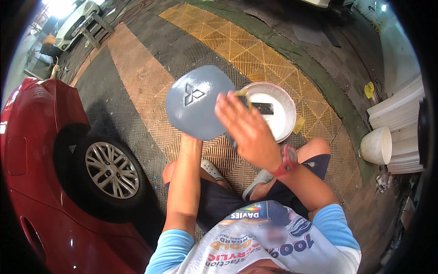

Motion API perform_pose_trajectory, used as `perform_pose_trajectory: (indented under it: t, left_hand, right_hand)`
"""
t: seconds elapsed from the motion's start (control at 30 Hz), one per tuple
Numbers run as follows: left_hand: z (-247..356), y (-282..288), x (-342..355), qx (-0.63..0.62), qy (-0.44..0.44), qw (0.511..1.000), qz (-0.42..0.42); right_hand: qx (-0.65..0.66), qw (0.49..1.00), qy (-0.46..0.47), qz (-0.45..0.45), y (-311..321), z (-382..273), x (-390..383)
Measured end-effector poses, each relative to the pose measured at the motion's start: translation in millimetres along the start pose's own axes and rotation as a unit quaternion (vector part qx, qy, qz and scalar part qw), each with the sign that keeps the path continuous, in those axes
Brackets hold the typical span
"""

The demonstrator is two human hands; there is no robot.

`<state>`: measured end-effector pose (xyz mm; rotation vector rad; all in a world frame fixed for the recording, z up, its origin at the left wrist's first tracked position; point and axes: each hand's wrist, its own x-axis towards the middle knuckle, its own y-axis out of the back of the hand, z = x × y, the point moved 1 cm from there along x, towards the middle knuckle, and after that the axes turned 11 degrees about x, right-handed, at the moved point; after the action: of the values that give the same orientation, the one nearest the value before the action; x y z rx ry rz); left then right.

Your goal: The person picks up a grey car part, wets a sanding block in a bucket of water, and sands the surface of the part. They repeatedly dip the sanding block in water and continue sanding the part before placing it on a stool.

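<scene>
My left hand (191,139) holds a rounded grey panel (194,118) with a raised dark emblem from underneath, its fingers hidden behind it. My right hand (239,128), fingers pressed together, is over the panel's right edge, on something dark and yellowish that I cannot make out. Just right of the panel, a round white basin (288,112) holds whitish liquid, with a dark oblong piece (264,108) in it, partly hidden by my right hand.
A red car (36,205) and wheel (112,169) flank me on the left. A white bucket (375,148) stands right, by pale ribbed material (394,114). A grey stand (93,29) and white car (73,25) are at back left, on patterned floor tiles (137,68).
</scene>
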<state>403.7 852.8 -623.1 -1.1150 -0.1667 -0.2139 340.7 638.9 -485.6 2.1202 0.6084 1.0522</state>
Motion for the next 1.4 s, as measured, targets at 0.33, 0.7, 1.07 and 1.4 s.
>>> perform_pose_trajectory:
  t: [0.33,0.7,1.07,1.4]
  left_hand:
    - [-2,15,-10,0.045,0.015,0.999,0.013]
    - [-14,-25,-10,0.000,0.069,0.997,0.021]
    - [-16,-7,-12,0.058,0.042,0.996,0.050]
    - [-25,-6,-18,0.064,0.054,0.995,0.059]
  right_hand:
    - [0.137,0.980,-0.058,0.132,5,11,2]
    - [0.143,0.957,-0.139,0.212,-20,22,-19]
    - [0.248,0.918,-0.166,0.261,-37,11,-26]
    - [0.206,0.926,-0.183,0.259,-47,2,-33]
